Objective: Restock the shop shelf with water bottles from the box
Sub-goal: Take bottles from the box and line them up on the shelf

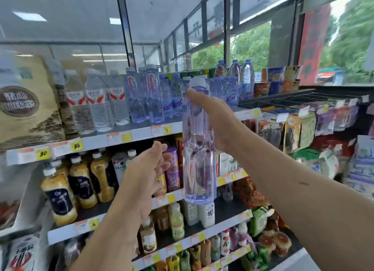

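My right hand grips a tall clear bluish water bottle near its neck and holds it upright in front of the top shelf. A white cap tops the bottle. On that shelf stand several matching blue-labelled water bottles, with red-labelled clear water bottles to their left. My left hand hovers lower and to the left of the held bottle, fingers relaxed and apart, holding nothing. The box is out of view.
A big beige bag fills the top shelf's left end. Shrink-wrapped bottle packs lie at its right. Lower shelves carry tea and milk drink bottles. Hanging snack packets line the rack to the right, below windows.
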Demonstrator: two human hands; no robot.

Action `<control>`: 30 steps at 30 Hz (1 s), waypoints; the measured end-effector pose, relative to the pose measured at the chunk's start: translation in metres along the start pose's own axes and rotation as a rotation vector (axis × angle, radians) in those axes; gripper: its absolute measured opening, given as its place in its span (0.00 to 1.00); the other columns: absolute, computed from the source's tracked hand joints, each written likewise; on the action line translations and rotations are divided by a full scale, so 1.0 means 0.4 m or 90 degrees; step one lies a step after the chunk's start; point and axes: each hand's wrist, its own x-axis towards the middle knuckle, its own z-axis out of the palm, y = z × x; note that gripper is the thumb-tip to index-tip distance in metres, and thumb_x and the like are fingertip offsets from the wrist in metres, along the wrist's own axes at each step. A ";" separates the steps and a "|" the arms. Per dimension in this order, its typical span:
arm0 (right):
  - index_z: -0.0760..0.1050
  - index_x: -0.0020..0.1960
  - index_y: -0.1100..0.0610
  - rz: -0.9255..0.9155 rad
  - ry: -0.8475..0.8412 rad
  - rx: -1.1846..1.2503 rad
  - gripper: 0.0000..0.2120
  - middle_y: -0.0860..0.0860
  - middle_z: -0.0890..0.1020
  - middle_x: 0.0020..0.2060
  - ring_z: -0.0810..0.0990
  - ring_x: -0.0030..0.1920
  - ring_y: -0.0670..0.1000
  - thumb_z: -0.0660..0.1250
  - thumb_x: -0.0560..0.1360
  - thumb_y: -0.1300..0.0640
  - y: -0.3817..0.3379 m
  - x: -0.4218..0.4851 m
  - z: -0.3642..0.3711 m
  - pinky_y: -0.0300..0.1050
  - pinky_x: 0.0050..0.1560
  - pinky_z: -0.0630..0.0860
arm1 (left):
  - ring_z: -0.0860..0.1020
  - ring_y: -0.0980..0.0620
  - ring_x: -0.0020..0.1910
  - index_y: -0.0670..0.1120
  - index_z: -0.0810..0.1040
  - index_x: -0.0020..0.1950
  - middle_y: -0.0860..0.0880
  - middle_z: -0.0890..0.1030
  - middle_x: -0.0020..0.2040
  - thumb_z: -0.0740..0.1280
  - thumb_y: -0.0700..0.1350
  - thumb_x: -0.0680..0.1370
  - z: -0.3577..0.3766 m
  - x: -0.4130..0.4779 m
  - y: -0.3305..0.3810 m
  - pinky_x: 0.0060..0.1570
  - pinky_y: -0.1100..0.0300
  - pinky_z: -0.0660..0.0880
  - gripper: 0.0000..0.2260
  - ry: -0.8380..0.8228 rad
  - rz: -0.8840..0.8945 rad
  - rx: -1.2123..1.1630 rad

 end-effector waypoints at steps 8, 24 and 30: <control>0.70 0.54 0.56 -0.062 -0.096 -0.020 0.26 0.49 0.73 0.55 0.70 0.58 0.52 0.70 0.60 0.45 -0.025 0.180 -0.034 0.56 0.60 0.66 | 0.81 0.51 0.56 0.51 0.80 0.59 0.51 0.84 0.56 0.61 0.59 0.78 0.049 0.110 0.059 0.64 0.42 0.63 0.17 0.104 0.044 0.010; 0.73 0.55 0.59 -0.136 -0.044 -0.050 0.15 0.52 0.78 0.48 0.78 0.47 0.52 0.73 0.73 0.55 -0.021 0.496 0.190 0.65 0.57 0.78 | 0.80 0.52 0.57 0.50 0.79 0.62 0.50 0.81 0.61 0.58 0.61 0.81 -0.156 0.429 0.191 0.67 0.38 0.64 0.20 0.118 0.099 -0.009; 0.68 0.67 0.57 -0.173 0.030 -0.062 0.40 0.56 0.79 0.57 0.80 0.56 0.57 0.79 0.61 0.46 -0.042 0.624 0.304 0.64 0.57 0.78 | 0.80 0.49 0.58 0.49 0.79 0.61 0.49 0.82 0.59 0.58 0.60 0.81 -0.244 0.548 0.233 0.68 0.38 0.63 0.19 0.090 0.086 -0.030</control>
